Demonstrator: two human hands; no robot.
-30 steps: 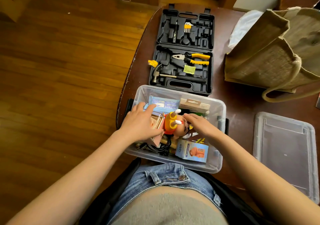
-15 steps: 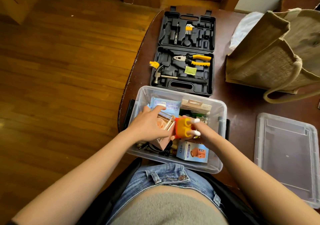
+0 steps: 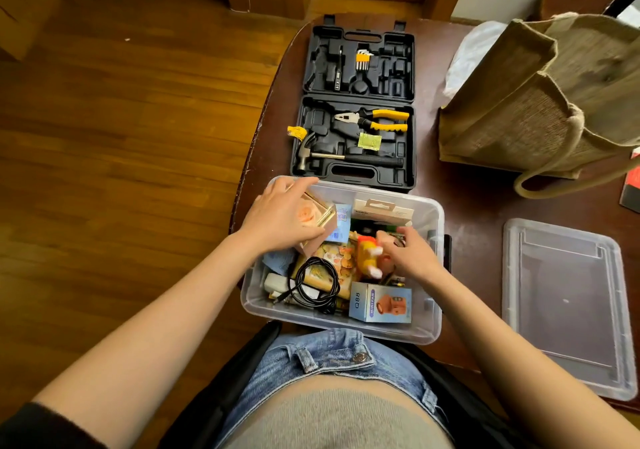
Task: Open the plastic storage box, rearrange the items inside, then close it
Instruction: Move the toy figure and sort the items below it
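Observation:
The clear plastic storage box (image 3: 434,324) stands open at the table's near edge, right in front of me. Its lid (image 3: 568,306) lies flat on the table to the right. My left hand (image 3: 280,213) grips a pink box with a rose picture (image 3: 311,215), lifted at the storage box's far left corner. My right hand (image 3: 410,253) holds an orange and yellow toy figure (image 3: 369,256) in the middle of the box. Below lie a coiled black cable (image 3: 317,284), a blue Q88 carton (image 3: 379,303), a blue packet (image 3: 341,222) and a white hanging carton (image 3: 382,211).
An open black tool case (image 3: 356,106) with pliers, a hammer and hex keys lies just beyond the box. A burlap tote bag (image 3: 540,102) stands at the far right. The table's left edge (image 3: 242,185) drops to a wooden floor.
My left hand lifted the pink rose box up and toward the far left corner. My right hand turned the toy figure and lowered it toward the right, uncovering the black cable.

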